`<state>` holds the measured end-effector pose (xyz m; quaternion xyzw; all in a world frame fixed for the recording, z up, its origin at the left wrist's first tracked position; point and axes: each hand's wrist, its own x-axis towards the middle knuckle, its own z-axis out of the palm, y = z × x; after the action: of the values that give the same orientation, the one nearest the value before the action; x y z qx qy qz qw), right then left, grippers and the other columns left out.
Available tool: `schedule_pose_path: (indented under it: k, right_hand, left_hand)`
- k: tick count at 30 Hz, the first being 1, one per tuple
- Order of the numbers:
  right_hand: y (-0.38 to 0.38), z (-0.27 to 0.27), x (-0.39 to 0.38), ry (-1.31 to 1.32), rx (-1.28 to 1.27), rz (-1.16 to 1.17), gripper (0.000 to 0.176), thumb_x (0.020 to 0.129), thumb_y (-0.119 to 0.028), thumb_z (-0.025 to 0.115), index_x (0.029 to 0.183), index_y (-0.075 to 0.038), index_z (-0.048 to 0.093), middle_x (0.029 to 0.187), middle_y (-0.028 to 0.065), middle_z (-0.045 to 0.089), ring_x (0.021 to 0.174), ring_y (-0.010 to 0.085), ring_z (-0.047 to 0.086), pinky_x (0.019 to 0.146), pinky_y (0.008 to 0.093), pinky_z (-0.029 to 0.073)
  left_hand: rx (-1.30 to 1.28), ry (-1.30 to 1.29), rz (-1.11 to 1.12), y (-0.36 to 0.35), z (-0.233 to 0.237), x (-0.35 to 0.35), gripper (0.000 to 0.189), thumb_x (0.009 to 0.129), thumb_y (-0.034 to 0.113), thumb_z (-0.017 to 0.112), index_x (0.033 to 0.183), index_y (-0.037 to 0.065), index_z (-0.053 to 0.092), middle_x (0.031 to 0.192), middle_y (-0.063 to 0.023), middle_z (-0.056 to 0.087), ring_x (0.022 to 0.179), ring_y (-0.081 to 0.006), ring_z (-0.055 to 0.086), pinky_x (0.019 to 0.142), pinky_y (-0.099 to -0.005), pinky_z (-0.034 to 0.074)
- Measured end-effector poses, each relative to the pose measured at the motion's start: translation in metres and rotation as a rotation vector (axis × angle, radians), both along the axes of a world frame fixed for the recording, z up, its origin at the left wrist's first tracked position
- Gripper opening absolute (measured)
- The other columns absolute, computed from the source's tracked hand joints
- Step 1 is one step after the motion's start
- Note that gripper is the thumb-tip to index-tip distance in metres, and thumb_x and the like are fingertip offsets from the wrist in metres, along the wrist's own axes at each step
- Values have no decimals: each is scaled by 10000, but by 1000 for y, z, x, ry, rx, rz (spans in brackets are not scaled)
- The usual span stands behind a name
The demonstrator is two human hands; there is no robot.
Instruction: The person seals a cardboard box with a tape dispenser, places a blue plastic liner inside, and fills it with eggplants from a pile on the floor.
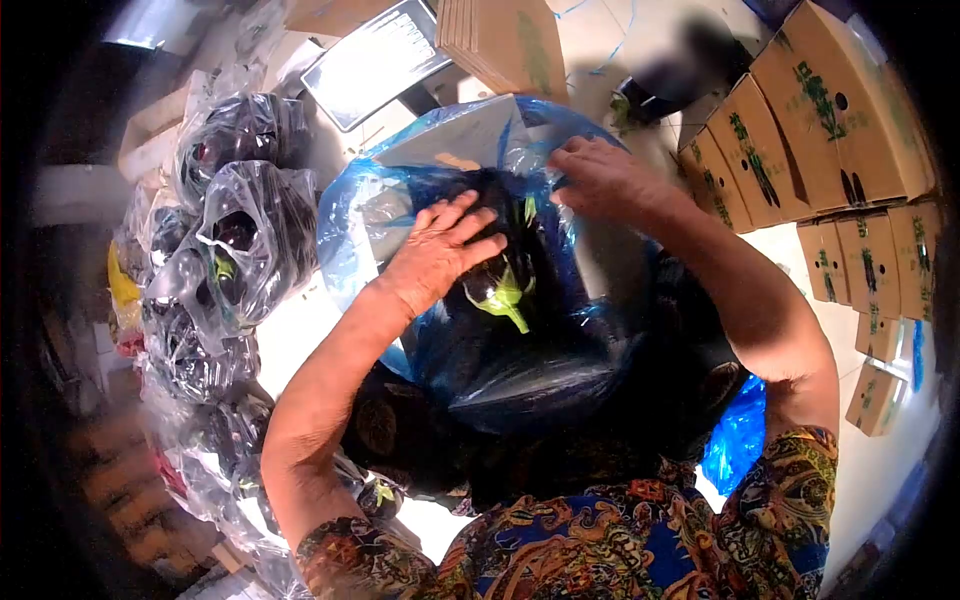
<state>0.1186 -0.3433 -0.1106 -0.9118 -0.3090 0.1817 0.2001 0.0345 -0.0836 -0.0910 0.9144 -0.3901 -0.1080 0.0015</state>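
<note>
A dark, glossy eggplant (497, 285) with a green stem end lies inside a box or bin lined with a blue plastic bag (350, 222). My left hand (440, 245) rests on the eggplants with its fingers spread. Part of another green cap (528, 210) shows just beyond its fingertips. At the far right rim of the liner, my right hand (605, 178) has its fingers curled on the bag's edge. Shadow and plastic hide most of what lies deeper in the liner.
Clear bags of eggplants (250, 235) are piled along my left. Printed cardboard boxes (835, 105) are stacked on the right. Ahead stand a flat-topped device like a scale (375, 60) and folded cardboard (500, 40). A blue plastic bag (733, 440) lies by my right side.
</note>
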Motion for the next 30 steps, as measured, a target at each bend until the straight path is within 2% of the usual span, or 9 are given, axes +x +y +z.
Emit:
schedule_pose_path:
  k: [5, 9, 10, 13, 16, 20, 23, 27, 30]
  right_hand:
    - [10, 7, -8, -231, -146, 29, 240, 812, -185, 626, 1008, -50, 596, 1056, 153, 553, 1034, 319, 535, 859, 448, 445]
    - [26, 12, -24, -159, -157, 142, 126, 797, -122, 599, 878, -26, 612, 946, 144, 581, 909, 306, 604, 731, 437, 505]
    - [27, 14, -31, -186, -48, 261, 130, 783, -111, 604, 886, -34, 613, 913, 132, 597, 816, 318, 631, 661, 449, 522]
    - [44, -16, -49, -33, 75, 330, 175, 803, -176, 617, 950, -84, 596, 975, 122, 548, 948, 285, 548, 748, 385, 470]
    - [56, -43, -51, -480, 173, 606, 298, 731, -274, 696, 952, -88, 627, 1031, 83, 595, 1005, 286, 529, 751, 404, 457]
    - [73, -75, -46, -582, 280, 647, 524, 712, -453, 702, 1119, -144, 583, 1100, 52, 575, 985, 281, 481, 783, 446, 407]
    - [72, -75, -40, -536, 117, 687, 545, 708, -459, 693, 1133, -145, 563, 1096, 51, 573, 979, 285, 485, 773, 433, 413]
    - [44, -44, -39, -317, -72, 635, 489, 731, -249, 678, 1187, -134, 543, 1218, 61, 522, 984, 284, 518, 823, 403, 448]
    - [37, -43, -42, -290, -97, 577, 500, 743, -195, 664, 1220, -117, 535, 1216, 86, 516, 1021, 314, 523, 832, 413, 470]
  left_hand:
    - [158, 138, 126, -7, 11, -10, 752, 627, -15, 691, 1302, 255, 503, 1492, -38, 305, 1419, -317, 185, 1078, -521, 251]
    - [148, -66, 14, -3, -4, -17, 596, 705, 42, 644, 1260, 217, 513, 1439, -86, 360, 1395, -348, 222, 1051, -537, 296]
    - [131, -129, -13, -2, -2, -20, 547, 726, 70, 631, 1247, 190, 514, 1398, -94, 405, 1360, -343, 296, 1021, -515, 341]
    - [39, -150, 93, -4, 12, -23, 550, 720, 80, 640, 1248, 164, 509, 1371, -89, 436, 1323, -339, 362, 962, -490, 401]
    - [-4, -161, 169, -3, 35, -22, 599, 663, 44, 683, 1228, 143, 509, 1352, -85, 452, 1301, -333, 399, 905, -464, 462]
    - [-176, -189, 218, 15, 40, -17, 566, 666, 16, 677, 1205, 115, 539, 1338, -98, 480, 1288, -351, 422, 961, -469, 450]
    - [-226, -159, 209, 19, 37, -17, 568, 663, 15, 676, 1210, 101, 545, 1334, -103, 490, 1274, -357, 436, 978, -464, 441]
    - [-131, -250, 161, 18, 26, -20, 608, 648, 19, 680, 1234, 103, 539, 1360, -94, 469, 1297, -330, 415, 936, -440, 451]
    - [-47, -278, 97, 8, 11, -18, 510, 750, 88, 594, 1254, 123, 526, 1381, -75, 454, 1335, -320, 360, 975, -441, 398]
